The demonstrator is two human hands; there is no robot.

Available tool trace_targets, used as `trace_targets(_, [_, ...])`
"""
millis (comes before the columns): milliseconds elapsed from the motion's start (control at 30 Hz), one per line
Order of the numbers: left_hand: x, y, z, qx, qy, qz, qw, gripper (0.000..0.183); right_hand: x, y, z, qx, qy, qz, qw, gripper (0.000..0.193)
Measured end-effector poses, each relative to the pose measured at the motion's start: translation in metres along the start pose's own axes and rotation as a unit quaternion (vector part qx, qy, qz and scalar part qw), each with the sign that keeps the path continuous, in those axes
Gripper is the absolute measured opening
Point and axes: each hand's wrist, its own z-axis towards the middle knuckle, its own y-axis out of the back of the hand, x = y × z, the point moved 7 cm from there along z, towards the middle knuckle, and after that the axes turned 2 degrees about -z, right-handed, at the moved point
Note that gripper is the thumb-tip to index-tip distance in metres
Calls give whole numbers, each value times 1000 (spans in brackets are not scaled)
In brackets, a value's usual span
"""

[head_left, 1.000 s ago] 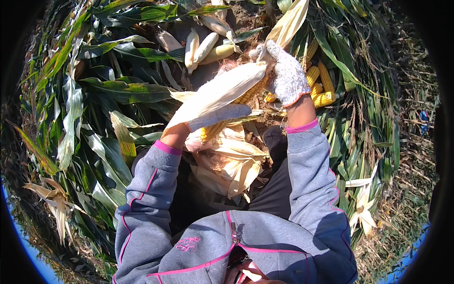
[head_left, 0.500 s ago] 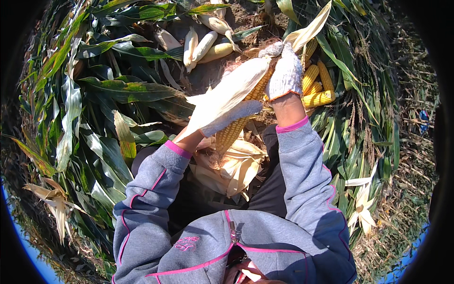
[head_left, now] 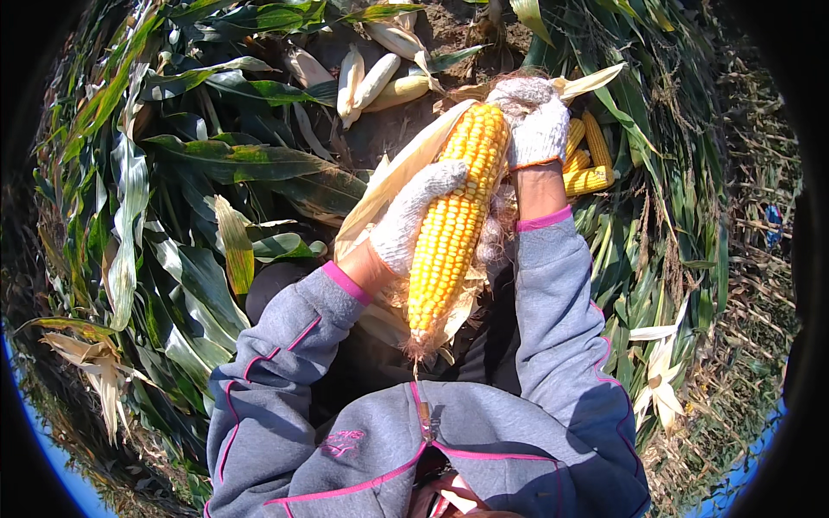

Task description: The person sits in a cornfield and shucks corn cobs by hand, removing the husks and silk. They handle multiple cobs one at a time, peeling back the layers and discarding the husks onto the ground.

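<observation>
A large yellow ear of corn (head_left: 456,229) lies slantwise before me, its kernels bare and its silky tip toward my chest. My left hand (head_left: 413,211), in a white knit glove, is wrapped round its middle, with the thumb on the kernels. A pale husk (head_left: 404,164) hangs along the ear's left side and passes behind that hand. At the far, thick end, my right hand (head_left: 535,121), also gloved, is closed on husk at the ear's base. A strip of dry husk (head_left: 596,79) sticks out beyond its fingers, which are partly hidden.
Several husked yellow ears (head_left: 591,155) lie to the right of my right hand. Pale ears (head_left: 370,86) rest on the soil at the far left. Green corn stalks and leaves (head_left: 224,164) surround me, and peeled husks (head_left: 380,324) lie at my legs.
The husk that covered most of the ear is pulled away to the left, baring the kernels. My left hand has turned and shifted right; my right hand has moved slightly right.
</observation>
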Motion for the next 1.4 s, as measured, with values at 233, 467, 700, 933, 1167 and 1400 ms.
trace_targets(233, [-45,13,3,-44,-202,347,915,46,13,-78,-34,49,49,-618,783,62])
trace_targets(467, [-55,19,6,-34,-212,565,797,52,-17,-88,-47,268,166,-778,544,34])
trace_targets(700, [-45,25,23,-81,-209,595,772,88,-9,-39,-27,36,182,-774,606,36])
trace_targets(933, [-42,19,17,-25,-207,486,849,85,-13,-11,-28,-224,75,-231,944,24])
trace_targets(1167, [-34,-9,-4,41,-108,167,979,57,-8,-10,-24,-265,41,-227,936,33])
trace_targets(1400, [-126,-1,-32,94,-321,58,941,56,13,-12,-21,-74,-19,-876,477,33])
